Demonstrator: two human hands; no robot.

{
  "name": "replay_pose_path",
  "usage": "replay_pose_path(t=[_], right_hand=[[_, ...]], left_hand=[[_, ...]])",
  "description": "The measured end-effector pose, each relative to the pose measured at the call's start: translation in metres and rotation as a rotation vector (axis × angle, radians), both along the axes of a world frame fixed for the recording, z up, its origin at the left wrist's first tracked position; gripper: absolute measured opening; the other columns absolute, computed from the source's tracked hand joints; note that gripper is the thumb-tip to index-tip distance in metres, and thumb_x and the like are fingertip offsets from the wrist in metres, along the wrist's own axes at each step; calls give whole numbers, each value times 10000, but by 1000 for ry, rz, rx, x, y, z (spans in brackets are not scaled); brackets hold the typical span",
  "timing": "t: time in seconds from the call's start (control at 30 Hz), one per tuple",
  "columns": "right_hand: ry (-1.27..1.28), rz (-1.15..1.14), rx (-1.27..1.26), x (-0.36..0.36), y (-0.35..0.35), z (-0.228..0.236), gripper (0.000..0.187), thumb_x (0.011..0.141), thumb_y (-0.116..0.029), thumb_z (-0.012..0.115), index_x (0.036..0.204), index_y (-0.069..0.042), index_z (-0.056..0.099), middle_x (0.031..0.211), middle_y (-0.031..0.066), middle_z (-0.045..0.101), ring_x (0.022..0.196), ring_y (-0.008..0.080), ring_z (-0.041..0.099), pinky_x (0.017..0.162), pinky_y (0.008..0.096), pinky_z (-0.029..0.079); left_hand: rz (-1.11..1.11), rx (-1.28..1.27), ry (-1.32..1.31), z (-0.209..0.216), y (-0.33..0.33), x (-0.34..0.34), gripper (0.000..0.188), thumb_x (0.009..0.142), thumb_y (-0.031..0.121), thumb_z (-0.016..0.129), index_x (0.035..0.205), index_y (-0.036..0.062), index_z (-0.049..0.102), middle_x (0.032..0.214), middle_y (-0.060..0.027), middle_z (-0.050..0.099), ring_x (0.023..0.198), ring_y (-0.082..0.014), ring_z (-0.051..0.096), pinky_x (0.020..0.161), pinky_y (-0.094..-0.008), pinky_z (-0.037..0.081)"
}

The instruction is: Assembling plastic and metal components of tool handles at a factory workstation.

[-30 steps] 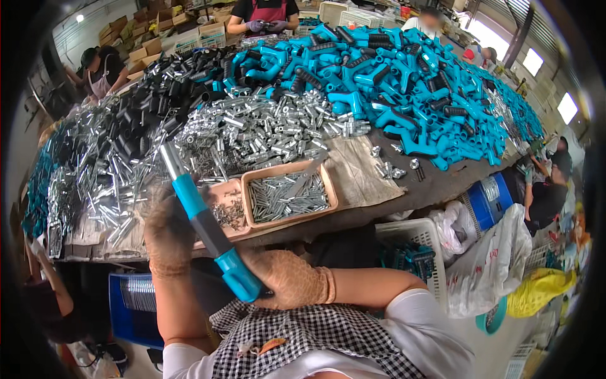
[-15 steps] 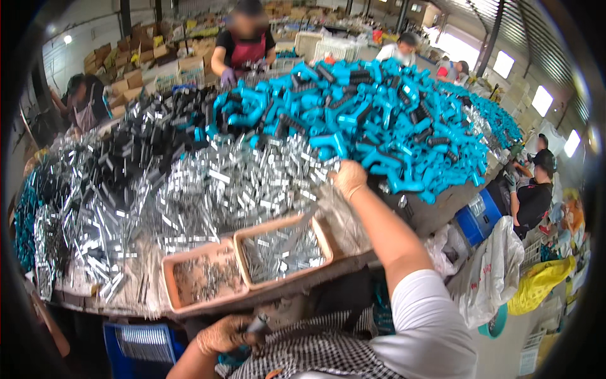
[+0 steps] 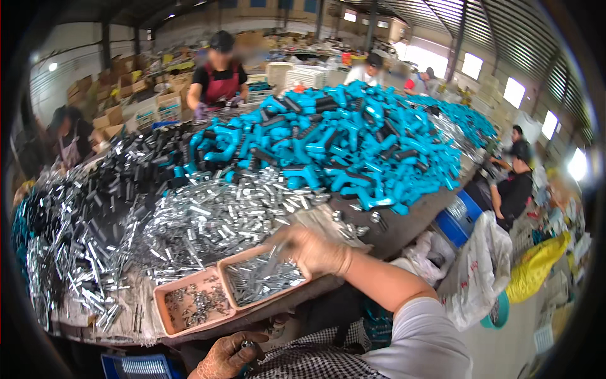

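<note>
Close to my body, below the table's edge, my left hand [image 3: 228, 355] is closed around a small dark part with a shiny metal end [image 3: 249, 345]; most of it is hidden by the fingers. A glove covers this hand. Over the right rim of a pinkish bin of thin metal pins [image 3: 260, 278] is my right hand [image 3: 312, 251], gloved too. Its fingers are smeared by motion, so whether they hold anything does not show. Beside that bin stands a second pinkish bin [image 3: 165, 311] with small metal bits. Behind both lies a heap of shiny metal pieces [image 3: 208, 215].
A large pile of teal plastic housings [image 3: 341, 139] covers the far table, with black parts [image 3: 101, 170] to the left. A blue barrel [image 3: 459, 215], white sacks [image 3: 476, 271] and a yellow sack [image 3: 536, 268] stand at right. Another person [image 3: 219, 79] works across the table.
My right hand has drawn back from the edge of the teal pile to the pin bin. My left hand stays low near my body, its grip slightly turned. The head view has shifted.
</note>
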State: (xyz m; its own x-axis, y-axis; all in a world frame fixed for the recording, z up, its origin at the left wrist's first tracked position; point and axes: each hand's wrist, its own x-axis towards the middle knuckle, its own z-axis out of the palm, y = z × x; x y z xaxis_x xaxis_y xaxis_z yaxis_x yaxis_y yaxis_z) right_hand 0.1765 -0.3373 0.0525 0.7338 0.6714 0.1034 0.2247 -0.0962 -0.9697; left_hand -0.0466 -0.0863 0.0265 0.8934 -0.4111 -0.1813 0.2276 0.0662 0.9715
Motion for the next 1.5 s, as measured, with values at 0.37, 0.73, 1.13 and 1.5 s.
replay_pose_path(t=[0.37,0.73,1.13,1.5], right_hand=[[-621,685,-227,-122,29,0,291,870,-333,657,920,-47,678,848,179,653,842,382,646,720,462,517],[-554,563,-422,-132,27,8,469,805,-425,701,1015,-8,656,828,208,678,807,409,663,705,493,522],[-693,638,-562,-125,36,2,545,883,-540,596,875,-1,677,707,211,649,711,434,648,608,505,507],[-645,620,-586,-125,29,8,513,875,-539,619,930,-30,657,739,186,653,747,413,655,624,494,508]], left_hand=[[8,183,-226,-16,-38,-23,362,1019,302,562,1193,-9,628,882,-22,624,773,-139,560,703,-282,475],[117,198,-353,-7,-36,-36,552,970,514,597,1169,0,639,839,-63,609,738,-144,560,685,-318,490],[20,264,-267,-7,-27,-34,673,948,544,606,1294,-33,579,907,-54,620,798,-174,561,756,-335,488],[61,384,-341,-3,-29,-33,502,963,463,620,1098,-21,627,848,-123,625,769,-194,560,712,-371,491]])
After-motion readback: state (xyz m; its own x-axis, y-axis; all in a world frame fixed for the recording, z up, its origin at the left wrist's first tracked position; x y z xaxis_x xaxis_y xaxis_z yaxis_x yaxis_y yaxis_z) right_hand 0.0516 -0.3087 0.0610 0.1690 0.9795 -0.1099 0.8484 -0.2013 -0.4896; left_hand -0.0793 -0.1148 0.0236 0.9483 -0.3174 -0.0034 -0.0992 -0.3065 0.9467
